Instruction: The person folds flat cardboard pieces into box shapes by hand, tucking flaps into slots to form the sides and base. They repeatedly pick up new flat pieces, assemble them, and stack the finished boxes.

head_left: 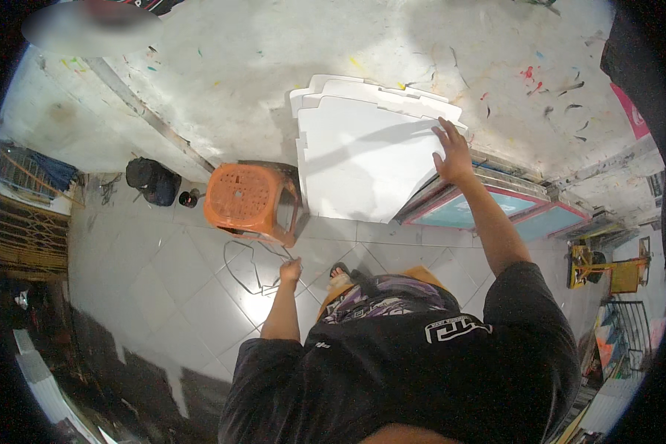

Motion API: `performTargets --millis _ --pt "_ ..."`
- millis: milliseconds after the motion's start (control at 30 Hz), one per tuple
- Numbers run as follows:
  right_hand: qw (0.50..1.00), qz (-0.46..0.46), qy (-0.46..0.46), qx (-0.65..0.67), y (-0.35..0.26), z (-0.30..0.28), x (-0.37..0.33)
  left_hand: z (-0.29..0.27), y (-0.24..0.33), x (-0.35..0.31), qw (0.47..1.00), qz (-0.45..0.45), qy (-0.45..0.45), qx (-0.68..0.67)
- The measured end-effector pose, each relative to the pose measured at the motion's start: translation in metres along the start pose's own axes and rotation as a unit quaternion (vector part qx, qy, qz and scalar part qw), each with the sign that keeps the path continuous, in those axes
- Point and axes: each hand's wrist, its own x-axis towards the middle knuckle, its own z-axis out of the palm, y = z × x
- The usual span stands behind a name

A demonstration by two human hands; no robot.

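A stack of large white card sheets (370,155) with notched, cut-out edges leans beyond me, against a paint-flecked pale surface. My right hand (453,153) rests at the upper right of the stack. Its fingers are spread, and the tips touch the sheets near their edge. Lower and to the left, my left hand (291,271) is closed around a thin grey strap or cord (254,272). The strap hangs from that fist in a loose loop above the tiled floor. Just beyond this hand stands an orange plastic stool (238,194).
Framed screens (470,211) with reddish edges and teal mesh lean right of the sheets. A dark bag-like bundle (154,181) lies left of the stool. Far right are a yellow metal piece (625,278) and a dark rack (635,337). A slatted panel (26,237) stands far left.
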Motion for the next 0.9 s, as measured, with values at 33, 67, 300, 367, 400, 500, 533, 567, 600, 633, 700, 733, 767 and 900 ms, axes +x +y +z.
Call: performTargets --millis 33,67,300,367,400,500,533,567,600,633,700,733,767,900 --pt "1.000 0.006 0.016 0.013 -0.002 -0.002 -0.001 0.004 -0.008 -0.004 0.999 -0.027 -0.007 0.023" --pt "0.999 0.012 0.032 0.025 -0.003 -0.004 -0.002 0.006 -0.015 -0.007 0.997 -0.055 -0.014 0.046" --pt "0.996 0.031 -0.063 0.049 -0.021 -0.028 -0.032 -0.017 -0.061 -0.018 0.995 -0.090 -0.003 0.052" --pt "0.989 0.034 -0.028 0.140 -0.022 -0.023 -0.056 -0.020 -0.062 -0.021 0.995 -0.099 0.011 -0.008" --pt "0.987 0.054 -0.038 0.149 -0.026 -0.026 -0.071 -0.018 -0.057 -0.020 0.995 -0.089 0.037 0.036" --pt "0.987 -0.026 -0.049 0.152 -0.045 -0.038 -0.106 -0.033 -0.070 0.007 0.991 0.056 0.049 0.107" --pt "0.984 -0.020 -0.055 0.169 -0.051 -0.047 -0.120 -0.039 -0.066 0.017 0.986 0.095 0.053 0.124" --pt "0.981 -0.014 -0.063 0.184 -0.052 -0.055 -0.135 -0.039 -0.051 0.021 0.972 0.108 0.077 0.192" --pt "0.981 -0.007 -0.069 0.182 -0.048 -0.064 -0.151 -0.027 -0.029 0.014 0.972 0.121 0.096 0.175" --pt "0.981 0.001 -0.073 0.181 -0.042 -0.073 -0.165 -0.013 -0.002 0.003 0.971 0.134 0.115 0.159" --pt "0.978 -0.003 -0.077 0.193 -0.037 -0.096 -0.190 0.004 0.028 -0.032 0.976 0.187 0.105 0.041" --pt "0.974 -0.012 -0.073 0.213 -0.034 -0.111 -0.202 -0.004 0.034 -0.032 0.968 0.234 0.082 0.034" --pt "0.973 -0.006 -0.070 0.222 -0.024 -0.126 -0.221 0.016 0.043 -0.043 0.961 0.268 0.044 0.050" --pt "0.965 0.031 -0.056 0.255 0.014 -0.176 -0.315 0.045 0.046 -0.052 0.937 0.267 -0.215 0.068"
